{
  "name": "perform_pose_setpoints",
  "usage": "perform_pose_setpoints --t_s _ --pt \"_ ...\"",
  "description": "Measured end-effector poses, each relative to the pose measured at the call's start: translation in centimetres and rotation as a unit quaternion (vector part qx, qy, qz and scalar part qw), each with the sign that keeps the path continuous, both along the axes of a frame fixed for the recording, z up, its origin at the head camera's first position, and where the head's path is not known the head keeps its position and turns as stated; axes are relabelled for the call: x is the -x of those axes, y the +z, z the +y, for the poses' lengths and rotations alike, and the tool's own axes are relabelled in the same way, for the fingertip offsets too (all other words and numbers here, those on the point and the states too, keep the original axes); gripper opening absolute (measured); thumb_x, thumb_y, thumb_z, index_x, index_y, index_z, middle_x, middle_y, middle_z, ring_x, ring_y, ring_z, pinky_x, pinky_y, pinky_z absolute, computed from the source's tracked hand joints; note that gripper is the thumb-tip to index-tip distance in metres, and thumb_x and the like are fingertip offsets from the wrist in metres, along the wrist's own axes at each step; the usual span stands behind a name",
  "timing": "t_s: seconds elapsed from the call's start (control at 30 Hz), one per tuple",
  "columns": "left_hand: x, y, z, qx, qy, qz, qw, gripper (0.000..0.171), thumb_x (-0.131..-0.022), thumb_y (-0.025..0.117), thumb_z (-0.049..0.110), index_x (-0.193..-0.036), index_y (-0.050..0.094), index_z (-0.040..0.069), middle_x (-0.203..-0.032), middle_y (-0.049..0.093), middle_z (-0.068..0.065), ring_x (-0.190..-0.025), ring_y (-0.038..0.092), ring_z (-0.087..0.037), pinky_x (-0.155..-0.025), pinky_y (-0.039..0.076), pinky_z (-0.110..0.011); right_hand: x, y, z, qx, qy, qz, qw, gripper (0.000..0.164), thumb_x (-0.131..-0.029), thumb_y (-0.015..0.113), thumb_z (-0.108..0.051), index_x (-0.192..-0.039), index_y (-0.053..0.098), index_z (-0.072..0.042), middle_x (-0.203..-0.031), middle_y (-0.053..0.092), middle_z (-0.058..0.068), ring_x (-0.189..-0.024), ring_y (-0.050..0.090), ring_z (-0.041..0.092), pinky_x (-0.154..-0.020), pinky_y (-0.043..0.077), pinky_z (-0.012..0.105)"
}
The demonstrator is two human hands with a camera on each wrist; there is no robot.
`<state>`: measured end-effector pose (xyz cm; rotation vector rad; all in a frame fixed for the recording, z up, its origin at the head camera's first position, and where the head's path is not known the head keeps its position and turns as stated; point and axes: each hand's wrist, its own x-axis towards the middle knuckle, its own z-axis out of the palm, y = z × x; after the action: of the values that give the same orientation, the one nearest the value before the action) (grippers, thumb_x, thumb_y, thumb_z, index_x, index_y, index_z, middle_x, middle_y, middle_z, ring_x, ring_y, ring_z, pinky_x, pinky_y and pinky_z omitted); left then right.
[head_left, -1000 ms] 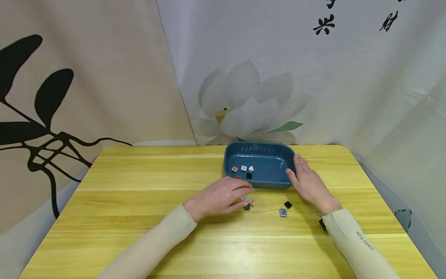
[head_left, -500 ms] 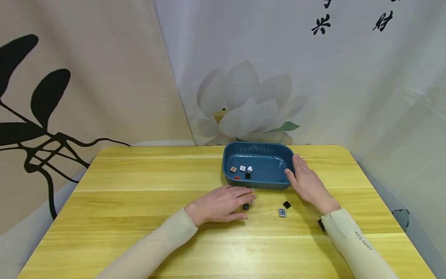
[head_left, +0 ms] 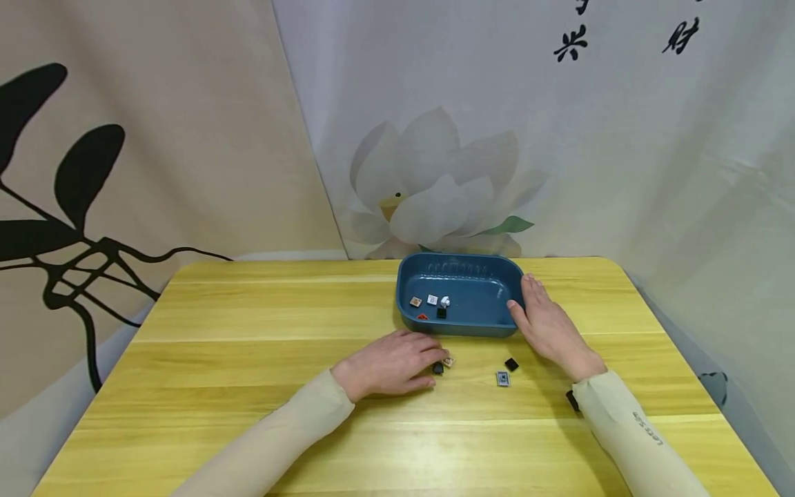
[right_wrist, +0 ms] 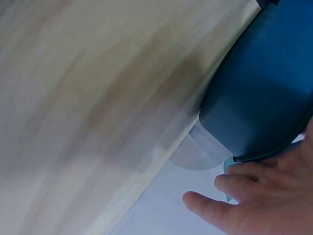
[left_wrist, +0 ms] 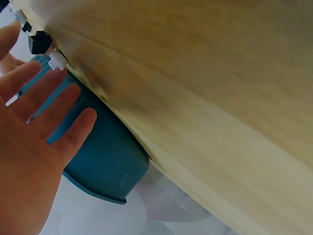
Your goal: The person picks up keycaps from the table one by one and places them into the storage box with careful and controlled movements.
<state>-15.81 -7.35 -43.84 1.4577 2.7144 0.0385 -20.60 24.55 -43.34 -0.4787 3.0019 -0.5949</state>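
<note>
In the head view my left hand (head_left: 397, 364) reaches over the table in front of the blue basin (head_left: 456, 331). Its fingertips are at a small dark keycap-like piece (head_left: 438, 368) and a small beige piece (head_left: 450, 361). The left wrist view shows those fingers spread and fairly straight, near a black tapered piece (left_wrist: 40, 43) and a whitish piece (left_wrist: 57, 60); nothing is visibly gripped. At the basin's right rim my right hand (head_left: 551, 331) rests with extended fingers along the outside and its thumb near the inner edge. The right wrist view hides that thumb.
Several small pieces lie inside the basin, among them a red one (head_left: 423, 317) and a black one (head_left: 442, 313). On the table are a grey square piece (head_left: 503, 379), a black piece (head_left: 511, 364) and another dark piece (head_left: 573, 401) beside the right sleeve. A printed curtain (head_left: 435, 83) hangs behind.
My left hand has come down and back from the basin's front edge onto the pieces, uncovering the red piece and covering a whitish one. The right hand has stayed at the rim.
</note>
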Motion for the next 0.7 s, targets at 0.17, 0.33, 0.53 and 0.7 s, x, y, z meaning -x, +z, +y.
perform_pose_setpoints --t_s 0.17,0.33,0.53,0.7 --pt "0.03 -0.08 -0.16 0.002 -0.003 0.018 0.9998 0.044 -0.104 0.064 0.041 -0.143 0.062 0.022 -0.133 0.066 0.002 -0.123 0.061 -0.015 -0.107 0.048 -0.037 0.06 0.06 -0.06 0.0 0.001 -0.001 1.0 0.076 -0.114 0.027 -0.045 -0.159 0.009 0.014 -0.167 0.008 0.033 -0.153 0.013 0.05 -0.122 0.018 0.062" --pt "-0.12 -0.07 -0.33 0.005 -0.012 0.057 0.9983 0.036 -0.101 0.069 0.038 -0.134 0.069 0.022 -0.125 0.07 0.004 -0.116 0.064 -0.012 -0.102 0.052 -0.034 0.01 0.13 -0.09 0.0 0.001 -0.003 1.0 0.076 -0.114 0.028 -0.045 -0.159 0.009 0.014 -0.167 0.008 0.034 -0.153 0.013 0.05 -0.122 0.018 0.062" --pt "-0.09 -0.21 -0.62 -0.013 -0.022 0.084 0.9961 0.02 -0.099 0.073 0.031 -0.117 0.077 0.023 -0.114 0.073 0.006 -0.105 0.068 -0.01 -0.094 0.055 -0.028 -0.07 0.12 -0.07 -0.001 0.003 -0.005 1.0 0.077 -0.114 0.027 -0.046 -0.159 0.009 0.014 -0.167 0.007 0.034 -0.153 0.012 0.051 -0.122 0.017 0.062" --pt "-0.02 -0.32 -0.88 -0.018 -0.028 0.086 0.9958 0.014 -0.099 0.073 0.019 -0.112 0.079 0.022 -0.106 0.072 0.006 -0.098 0.067 -0.009 -0.091 0.055 -0.024 -0.05 0.17 -0.06 -0.001 0.002 -0.005 1.0 0.077 -0.114 0.027 -0.046 -0.159 0.009 0.013 -0.167 0.007 0.033 -0.153 0.012 0.051 -0.122 0.017 0.062"
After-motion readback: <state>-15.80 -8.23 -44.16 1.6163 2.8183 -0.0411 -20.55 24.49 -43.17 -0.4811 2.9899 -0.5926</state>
